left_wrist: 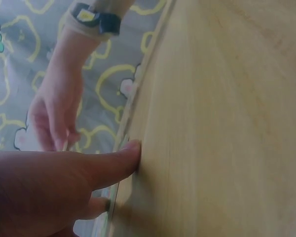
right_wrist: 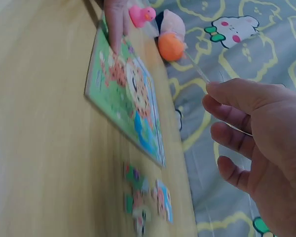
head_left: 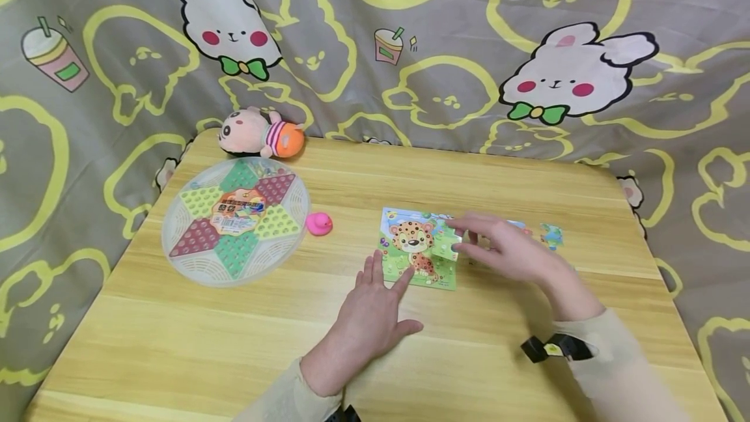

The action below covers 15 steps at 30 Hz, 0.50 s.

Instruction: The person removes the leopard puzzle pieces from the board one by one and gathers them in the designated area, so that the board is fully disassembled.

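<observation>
A leopard jigsaw puzzle (head_left: 415, 243) lies flat on the wooden table. My left hand (head_left: 369, 311) is spread at its lower left, with fingertips resting on the board's edge and the thumb out to the side. Over the board's right part, my right hand (head_left: 506, 246) pinches a green puzzle piece (head_left: 446, 247) between thumb and fingers. From the right wrist the held piece (right_wrist: 197, 68) appears edge-on, raised above the puzzle. Loose puzzle pieces (head_left: 551, 236) lie right of the board, partly behind the right hand.
Left of the puzzle are a small pink rubber duck (head_left: 319, 223) and a round Chinese checkers board (head_left: 193, 266) with coloured triangles. A plush toy (head_left: 263, 135) lies at the back left. A patterned grey curtain (head_left: 351, 103) hangs behind the table (head_left: 234, 337).
</observation>
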Tool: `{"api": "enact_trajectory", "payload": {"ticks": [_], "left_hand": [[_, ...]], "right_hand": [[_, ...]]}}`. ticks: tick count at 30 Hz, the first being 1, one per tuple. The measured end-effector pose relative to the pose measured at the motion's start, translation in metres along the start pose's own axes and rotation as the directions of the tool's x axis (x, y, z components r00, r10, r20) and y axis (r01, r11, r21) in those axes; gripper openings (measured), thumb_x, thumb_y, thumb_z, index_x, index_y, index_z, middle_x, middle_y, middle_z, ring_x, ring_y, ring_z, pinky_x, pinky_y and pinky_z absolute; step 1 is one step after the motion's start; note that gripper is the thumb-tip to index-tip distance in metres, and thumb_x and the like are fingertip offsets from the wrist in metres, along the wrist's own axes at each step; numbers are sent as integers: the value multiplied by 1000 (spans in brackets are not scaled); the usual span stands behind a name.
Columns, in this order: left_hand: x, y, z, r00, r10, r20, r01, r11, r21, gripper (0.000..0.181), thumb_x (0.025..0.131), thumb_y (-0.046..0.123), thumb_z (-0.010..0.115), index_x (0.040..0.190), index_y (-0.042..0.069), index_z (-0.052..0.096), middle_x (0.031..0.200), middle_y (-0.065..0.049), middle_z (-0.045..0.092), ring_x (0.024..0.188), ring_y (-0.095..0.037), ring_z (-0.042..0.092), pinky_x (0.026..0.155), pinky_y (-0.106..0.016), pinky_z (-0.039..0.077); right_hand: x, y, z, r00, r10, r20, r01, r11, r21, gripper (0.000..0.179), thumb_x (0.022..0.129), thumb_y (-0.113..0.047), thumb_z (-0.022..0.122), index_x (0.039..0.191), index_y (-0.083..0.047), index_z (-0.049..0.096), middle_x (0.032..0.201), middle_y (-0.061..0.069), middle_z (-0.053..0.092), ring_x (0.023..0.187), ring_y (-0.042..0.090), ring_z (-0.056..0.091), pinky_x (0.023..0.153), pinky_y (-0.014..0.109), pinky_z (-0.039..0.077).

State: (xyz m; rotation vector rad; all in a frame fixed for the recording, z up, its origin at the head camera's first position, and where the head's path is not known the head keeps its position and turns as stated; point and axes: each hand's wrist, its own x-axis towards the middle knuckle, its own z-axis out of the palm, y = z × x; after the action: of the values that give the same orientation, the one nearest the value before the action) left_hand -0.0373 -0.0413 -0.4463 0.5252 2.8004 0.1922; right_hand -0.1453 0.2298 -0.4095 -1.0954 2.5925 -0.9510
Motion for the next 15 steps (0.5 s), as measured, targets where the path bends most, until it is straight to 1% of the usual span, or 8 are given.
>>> {"api": "enact_trajectory", "payload": {"ticks": [1,4,8,11,13,15], "left_hand": [[0,0,0,1000,0,1,0,1000,2,95,92,77,60,168,26,34,161,-43,22,152,-53,26,120,-55,36],[0,1,0,1000,-3,4,3,1000,1,95,93,77,60,168,26,34,162,-43,21,152,-53,25,120,-55,35],[0,1,0,1000,-7,6,7,1000,-3,95,93,77,59,168,26,33,163,-42,20,153,-54,23,120,-55,34],[0,1,0,1000,-8,4,8,1000,-12,95,93,77,59,168,26,33,163,-42,19,153,-54,23,121,-55,34],[-1,2,0,1000,-8,0,8,1000,-19,96,93,77,60,168,25,32,162,-42,20,153,-54,23,121,-56,33],[-1,2,0,1000,-9,0,9,1000,-21,96,93,77,59,168,25,32,162,-43,20,153,-54,23,121,-55,33]], "right_hand": [[-5,1,-1,1000,-4,-7,4,1000,-16,39,106,-21,69,144,-13,66,112,-10,67,88,9,59,65,28,53],[-20,6,-3,1000,-25,-16,24,999,-44,38,105,-17,70,142,-10,67,109,-10,67,87,7,59,69,32,55],[-37,10,-3,1000,-14,-14,13,998,-57,38,104,-13,71,141,-6,67,115,-8,69,90,5,59,76,38,56],[-49,13,-1,1000,9,-3,-9,1000,-25,39,104,-11,70,142,-4,66,113,-7,69,89,6,58,75,35,56],[-56,15,1,1000,15,8,-15,1000,17,39,104,-10,70,142,-4,65,105,-8,68,85,7,57,71,31,54],[-61,17,5,999,36,24,-38,998,51,40,104,-11,70,143,-6,65,99,-8,66,82,8,57,68,27,52]]}}
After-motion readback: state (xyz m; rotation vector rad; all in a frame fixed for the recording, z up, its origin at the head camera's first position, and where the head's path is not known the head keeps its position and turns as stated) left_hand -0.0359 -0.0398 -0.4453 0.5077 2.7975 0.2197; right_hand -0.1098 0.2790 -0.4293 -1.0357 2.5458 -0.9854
